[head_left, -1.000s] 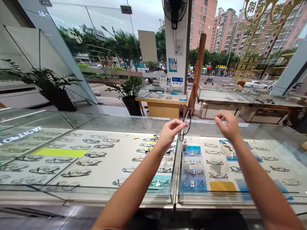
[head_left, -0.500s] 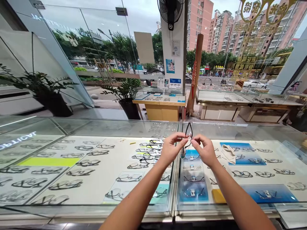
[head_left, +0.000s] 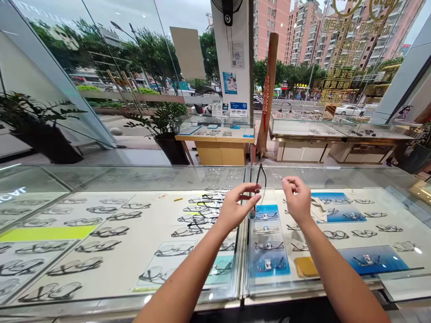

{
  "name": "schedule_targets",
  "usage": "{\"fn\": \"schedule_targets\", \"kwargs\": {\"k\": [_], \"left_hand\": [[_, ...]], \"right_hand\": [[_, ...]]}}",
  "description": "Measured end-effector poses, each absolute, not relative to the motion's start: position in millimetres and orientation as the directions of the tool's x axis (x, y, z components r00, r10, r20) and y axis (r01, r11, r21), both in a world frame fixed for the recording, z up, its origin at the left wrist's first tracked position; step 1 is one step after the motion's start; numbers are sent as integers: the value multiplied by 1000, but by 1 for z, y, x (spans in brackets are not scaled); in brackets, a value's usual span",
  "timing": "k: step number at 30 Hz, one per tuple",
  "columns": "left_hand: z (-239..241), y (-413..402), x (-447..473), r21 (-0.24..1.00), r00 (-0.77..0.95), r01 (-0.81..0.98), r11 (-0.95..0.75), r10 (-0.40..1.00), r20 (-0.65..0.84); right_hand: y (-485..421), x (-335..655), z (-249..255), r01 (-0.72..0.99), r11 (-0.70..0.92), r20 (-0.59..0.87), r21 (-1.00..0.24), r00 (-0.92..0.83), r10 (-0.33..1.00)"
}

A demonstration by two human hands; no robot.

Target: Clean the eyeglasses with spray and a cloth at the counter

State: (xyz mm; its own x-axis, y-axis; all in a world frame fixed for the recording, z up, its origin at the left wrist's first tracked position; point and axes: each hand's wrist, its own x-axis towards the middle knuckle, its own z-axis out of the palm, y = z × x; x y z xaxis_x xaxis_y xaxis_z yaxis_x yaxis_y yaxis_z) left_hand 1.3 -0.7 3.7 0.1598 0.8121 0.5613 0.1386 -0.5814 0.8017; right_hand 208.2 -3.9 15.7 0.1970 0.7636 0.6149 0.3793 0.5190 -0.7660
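My left hand [head_left: 237,204] pinches a pair of dark thin-framed eyeglasses [head_left: 265,174] between thumb and fingers. The glasses are held edge-on, upright, above the seam between two glass display cases. To their right, apart from them, my right hand [head_left: 297,198] is closed, thumb against curled fingers. Something thin and pale seems to poke out from its fingertips, too small to name. Under both hands, rows of eyeglasses lie inside the cases, and a blue display card [head_left: 286,264] with several glasses is below the right hand.
A beige cloth [head_left: 318,210] and a mustard-yellow case [head_left: 305,267] are by my right forearm. The glass counter top [head_left: 128,177] spans the front. Beyond it stand a potted plant [head_left: 171,148], a small wooden display table [head_left: 215,152], a wooden post [head_left: 268,89] and more showcases [head_left: 299,146].
My right hand has come away from the eyeglasses to the right and closed its fingers. My left hand still holds the glasses. The view has shifted slightly.
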Motion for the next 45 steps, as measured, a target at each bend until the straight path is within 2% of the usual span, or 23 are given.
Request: {"fn": "schedule_targets", "kwargs": {"k": [7,9,13,20,26,35,45], "left_hand": [[0,-3,4,641,235,274,-717,696,678],[-2,-3,4,590,268,307,-747,662,700],[-6,-4,6,533,295,372,-760,641,708],[-6,-6,10,536,279,328,-778,622,732],[-5,-4,9,471,261,334,-817,560,786],[-7,-3,9,411,286,325,-852,502,816],[-8,-3,10,501,142,285,-817,553,821]], "right_hand": [[6,219,13,485,571,745,-662,338,576],[7,218,9,510,599,783,-617,317,536],[5,210,2,577,593,808,-562,229,543],[5,205,-2,606,584,814,-541,202,544],[10,207,-8,620,616,849,-486,169,500],[9,204,-8,667,576,856,-472,188,482],[8,204,-5,699,615,908,-365,121,402]]}}
